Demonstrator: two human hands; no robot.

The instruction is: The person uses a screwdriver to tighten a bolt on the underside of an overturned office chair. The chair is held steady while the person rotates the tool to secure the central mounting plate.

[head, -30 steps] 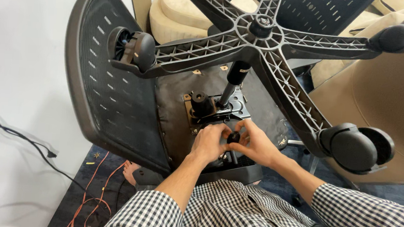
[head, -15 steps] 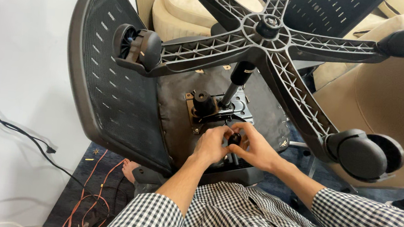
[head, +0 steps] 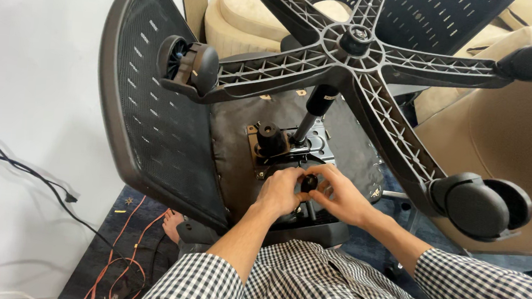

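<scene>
1. Far left, black cables [head: 13, 175] trail down the white wall, and orange wires [head: 126, 246] lie on the dark floor beside a bare foot [head: 173, 223].
2. Next, the mesh backrest [head: 148, 101] of the overturned office chair stands tilted, its perforated face toward us.
3. Above it, a caster [head: 187, 65] caps the nearest arm of the five-star base [head: 352, 45], which points up at the camera.
4. Centre now: the metal mechanism plate [head: 292, 146] sits on the seat underside, with the gas cylinder [head: 314, 112] rising from it to the base hub.
5. The left hand [head: 281, 190] curls narrow, fingertips pinching the small black knob [head: 308, 183] just below that plate.
6. The right hand [head: 342, 198] meets it from the other side, fingers closed in on the same knob; both hands touch.
7. Far right, a big caster [head: 479, 203] hangs in front of a tan armchair [head: 524, 127].
</scene>
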